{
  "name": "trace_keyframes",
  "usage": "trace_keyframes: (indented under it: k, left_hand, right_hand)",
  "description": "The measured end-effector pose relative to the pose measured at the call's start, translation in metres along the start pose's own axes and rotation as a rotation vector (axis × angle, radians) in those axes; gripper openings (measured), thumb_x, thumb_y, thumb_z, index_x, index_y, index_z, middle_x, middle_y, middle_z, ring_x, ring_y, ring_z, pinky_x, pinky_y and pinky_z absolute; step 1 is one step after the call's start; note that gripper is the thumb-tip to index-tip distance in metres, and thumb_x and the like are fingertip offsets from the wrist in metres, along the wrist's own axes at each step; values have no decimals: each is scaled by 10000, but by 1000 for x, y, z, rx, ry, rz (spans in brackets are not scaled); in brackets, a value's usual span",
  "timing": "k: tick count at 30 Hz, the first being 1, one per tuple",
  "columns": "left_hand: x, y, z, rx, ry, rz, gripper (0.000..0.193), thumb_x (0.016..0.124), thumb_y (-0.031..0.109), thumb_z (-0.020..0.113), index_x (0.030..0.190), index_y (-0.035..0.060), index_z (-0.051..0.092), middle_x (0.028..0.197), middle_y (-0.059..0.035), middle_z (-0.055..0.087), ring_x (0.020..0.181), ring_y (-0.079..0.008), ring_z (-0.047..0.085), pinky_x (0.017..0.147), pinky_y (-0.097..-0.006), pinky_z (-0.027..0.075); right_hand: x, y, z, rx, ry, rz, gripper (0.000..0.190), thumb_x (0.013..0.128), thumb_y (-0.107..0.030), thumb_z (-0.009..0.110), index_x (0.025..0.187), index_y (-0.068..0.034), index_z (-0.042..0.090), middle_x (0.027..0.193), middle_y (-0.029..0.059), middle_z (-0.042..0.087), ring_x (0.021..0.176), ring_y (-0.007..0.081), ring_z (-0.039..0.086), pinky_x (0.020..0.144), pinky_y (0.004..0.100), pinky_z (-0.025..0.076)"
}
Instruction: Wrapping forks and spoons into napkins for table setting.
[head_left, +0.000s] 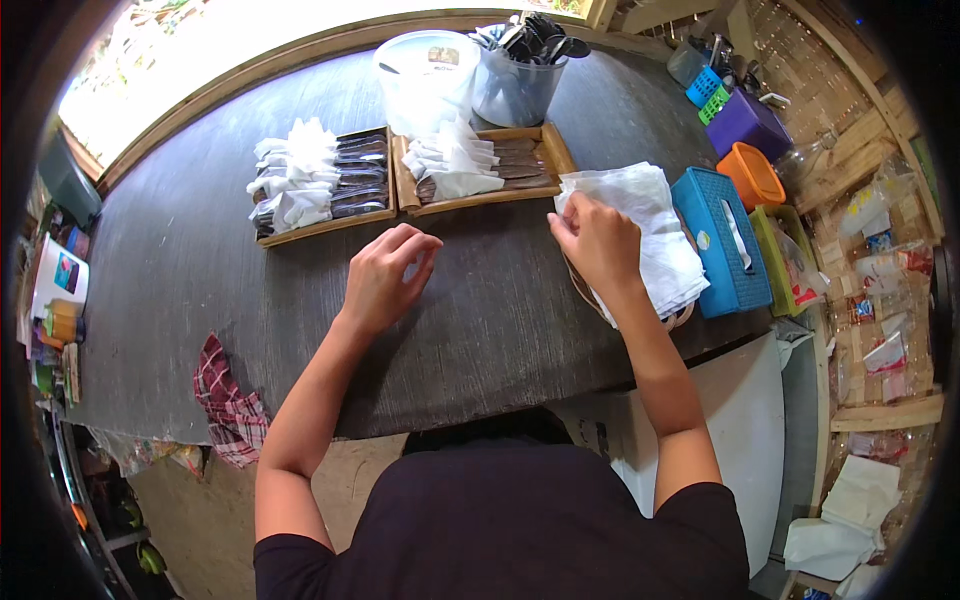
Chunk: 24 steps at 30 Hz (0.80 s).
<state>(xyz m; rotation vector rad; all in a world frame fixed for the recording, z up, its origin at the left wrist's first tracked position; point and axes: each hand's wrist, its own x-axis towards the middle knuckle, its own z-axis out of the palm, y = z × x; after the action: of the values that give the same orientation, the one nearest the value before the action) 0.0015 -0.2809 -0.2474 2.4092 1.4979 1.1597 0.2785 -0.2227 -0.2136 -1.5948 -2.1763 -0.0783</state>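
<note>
My left hand (390, 276) hovers above the dark tabletop (480, 330), loosely curled, with a gap inside the thumb and nothing visible in it. My right hand (600, 236) is over the left edge of a stack of white paper napkins (656, 225). Its thumb and fingers are bent near the stack's corner; whether they pinch a sheet cannot be seen. Beyond my left hand stands a wooden tray of dark cutlery partly wrapped in white paper (322, 176). To its right, a second wooden tray (561, 150) holds brown-looking cutlery, also partly wrapped.
A white bucket (424, 82) and a clear tub of dark spoons (517, 86) stand behind the trays. Right of the napkins are a blue tissue box (720, 240), a green basket (780, 262) and an orange container (750, 176). A plaid cloth (229, 405) hangs over the front edge.
</note>
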Motion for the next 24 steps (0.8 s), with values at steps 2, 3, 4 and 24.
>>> trace_keyframes:
  k: [2,3,4,24]
  left_hand:
    - [-1,-1,-1,8,-4,-17,111,844,83,694,953,96,675,909,-39,651,835,-237,672,724,-360,547]
    - [0,-3,0,8,-9,-1,125,846,59,696,966,91,687,908,-37,659,784,-202,671,699,-339,548]
    - [-1,-3,0,7,-14,16,143,847,35,697,980,87,698,907,-35,667,733,-168,669,674,-318,549]
    - [2,-2,-1,13,44,58,325,856,82,716,1171,125,647,1056,-78,640,863,-227,656,763,-368,562]
  right_hand:
    - [-1,0,-1,6,26,5,207,883,-260,698,804,-74,655,765,118,708,716,322,709,617,428,550]
    - [-1,0,-1,7,24,-3,207,883,-260,698,804,-74,655,765,118,708,716,322,709,617,428,550]
    - [-2,0,-1,19,20,18,203,889,-260,691,808,-76,664,762,116,711,720,322,709,619,429,550]
    - [-19,-9,-25,536,181,53,184,944,-200,649,903,-23,677,847,144,712,817,299,708,740,377,552]
